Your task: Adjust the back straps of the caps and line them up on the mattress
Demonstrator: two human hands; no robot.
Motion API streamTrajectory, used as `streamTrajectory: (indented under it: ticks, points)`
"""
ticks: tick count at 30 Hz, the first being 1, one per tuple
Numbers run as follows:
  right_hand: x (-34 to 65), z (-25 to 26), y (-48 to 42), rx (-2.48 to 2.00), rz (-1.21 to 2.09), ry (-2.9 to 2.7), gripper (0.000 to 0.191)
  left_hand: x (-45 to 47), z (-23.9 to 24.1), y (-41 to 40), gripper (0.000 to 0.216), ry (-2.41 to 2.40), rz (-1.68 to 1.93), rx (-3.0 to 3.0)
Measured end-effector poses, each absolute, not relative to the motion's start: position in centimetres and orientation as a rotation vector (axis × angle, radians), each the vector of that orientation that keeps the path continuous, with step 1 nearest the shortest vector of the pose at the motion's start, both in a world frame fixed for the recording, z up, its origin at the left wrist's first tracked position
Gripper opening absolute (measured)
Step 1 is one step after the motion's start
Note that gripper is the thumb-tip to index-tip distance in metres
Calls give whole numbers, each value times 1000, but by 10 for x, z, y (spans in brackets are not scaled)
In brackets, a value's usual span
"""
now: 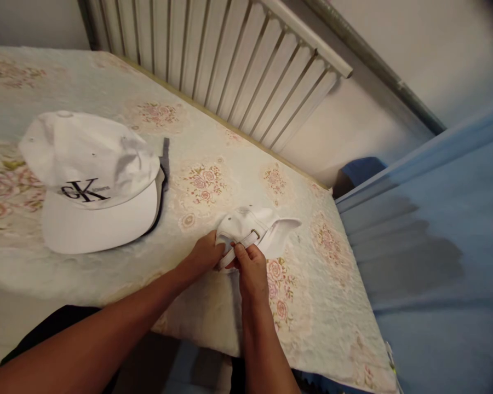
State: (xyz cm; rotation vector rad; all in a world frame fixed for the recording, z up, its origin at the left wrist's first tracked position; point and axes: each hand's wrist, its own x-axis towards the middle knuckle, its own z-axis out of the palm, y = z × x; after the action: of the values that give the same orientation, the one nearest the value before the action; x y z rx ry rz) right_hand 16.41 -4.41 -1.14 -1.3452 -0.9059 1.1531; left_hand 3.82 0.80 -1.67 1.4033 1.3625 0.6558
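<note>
A small white cap [258, 229] lies on the floral bedspread [213, 137] near its right corner, back side toward me. My left hand [205, 254] grips the cap's rear edge on the left. My right hand [251, 269] pinches the cap's white back strap [230, 258] beside a metal buckle [252, 237]. Both hands have their fingers closed on the cap. A larger white cap [91, 180] with a black logo on its front rests to the left, brim toward me, untouched.
A dark cap edge [163, 180] peeks out under the larger cap. A white slatted headboard or rail [238, 60] runs along the far side of the bed. A blue wall panel [435, 246] stands to the right. A blue object [363, 169] sits in the corner gap.
</note>
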Motion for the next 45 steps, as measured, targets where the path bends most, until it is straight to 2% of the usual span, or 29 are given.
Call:
streamTrajectory:
  ticks: [45]
  points:
    - [163, -11, -44, -1354, 1141, -867, 31, 38, -19, 6, 28, 1291, 676, 1378]
